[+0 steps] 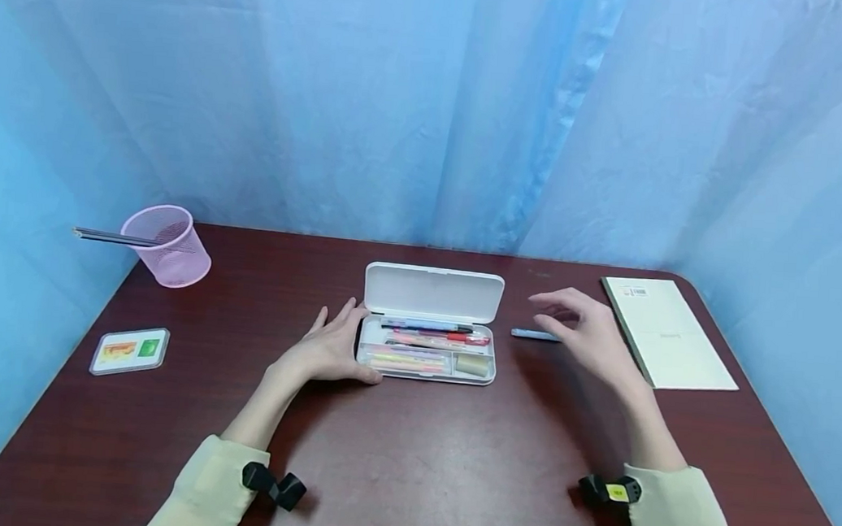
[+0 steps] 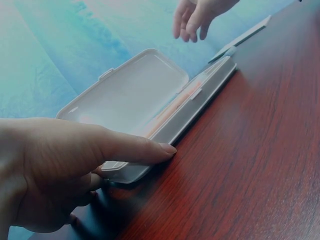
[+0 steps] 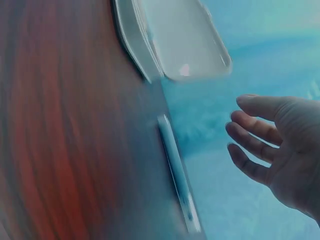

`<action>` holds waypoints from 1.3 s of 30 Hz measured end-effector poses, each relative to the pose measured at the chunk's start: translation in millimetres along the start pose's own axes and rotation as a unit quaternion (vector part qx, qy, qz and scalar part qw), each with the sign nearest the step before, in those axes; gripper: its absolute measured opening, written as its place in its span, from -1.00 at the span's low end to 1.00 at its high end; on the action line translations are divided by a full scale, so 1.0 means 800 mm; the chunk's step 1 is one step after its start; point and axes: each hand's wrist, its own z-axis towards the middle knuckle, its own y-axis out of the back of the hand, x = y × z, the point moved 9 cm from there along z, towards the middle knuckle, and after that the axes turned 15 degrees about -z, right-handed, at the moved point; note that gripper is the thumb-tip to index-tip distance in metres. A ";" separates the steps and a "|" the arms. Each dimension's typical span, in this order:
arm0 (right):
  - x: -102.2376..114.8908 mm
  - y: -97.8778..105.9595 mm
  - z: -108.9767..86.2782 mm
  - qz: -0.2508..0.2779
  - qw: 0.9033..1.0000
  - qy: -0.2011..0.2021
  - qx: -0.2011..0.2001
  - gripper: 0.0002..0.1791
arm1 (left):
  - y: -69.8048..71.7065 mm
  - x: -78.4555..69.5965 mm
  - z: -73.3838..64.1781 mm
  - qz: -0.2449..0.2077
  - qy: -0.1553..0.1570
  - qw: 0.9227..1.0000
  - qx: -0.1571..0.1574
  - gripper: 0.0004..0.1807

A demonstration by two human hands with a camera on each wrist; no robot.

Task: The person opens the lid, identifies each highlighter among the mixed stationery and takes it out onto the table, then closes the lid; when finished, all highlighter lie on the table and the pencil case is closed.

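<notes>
A white pencil case (image 1: 426, 376) lies on the table with its lid (image 1: 433, 292) raised. Inside are several pens (image 1: 427, 326) and a beige block (image 1: 472, 365). At the case's left end my left hand (image 1: 327, 346) holds it, thumb along the front corner and fingers around toward the hinge side; the left wrist view shows that thumb (image 2: 135, 149) across the corner. To the right of the case lies a light blue pen (image 1: 532, 334). My right hand (image 1: 585, 327) hovers over its right part, fingers loosely bent and holding nothing, and in the right wrist view the whole pen (image 3: 179, 175) shows.
A pink mesh pen cup (image 1: 185, 259) leans at the back left, with dark pencils (image 1: 111, 236) sticking out leftward. Nearer on the left lies a flat clear-edged box (image 1: 129, 351) with orange and green patches. A pale notebook (image 1: 669, 333) lies at the right, and blue curtains surround the table.
</notes>
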 end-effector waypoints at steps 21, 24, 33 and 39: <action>0.131 -0.101 0.020 0.062 0.985 0.085 0.134 -0.65 | -0.002 -0.001 0.002 0.005 -0.005 1.000 0.005 0.22; 0.135 -0.109 0.019 0.042 0.984 0.095 0.147 -0.67 | -0.001 0.000 0.002 0.009 -0.004 1.000 0.002 0.21; 0.139 -0.116 0.015 0.014 0.983 0.112 0.148 -0.70 | 0.000 -0.001 0.001 0.008 -0.001 1.000 0.001 0.21; 0.139 -0.117 0.013 -0.004 0.983 0.116 0.139 -0.73 | 0.000 -0.001 0.001 0.010 0.001 1.000 0.001 0.22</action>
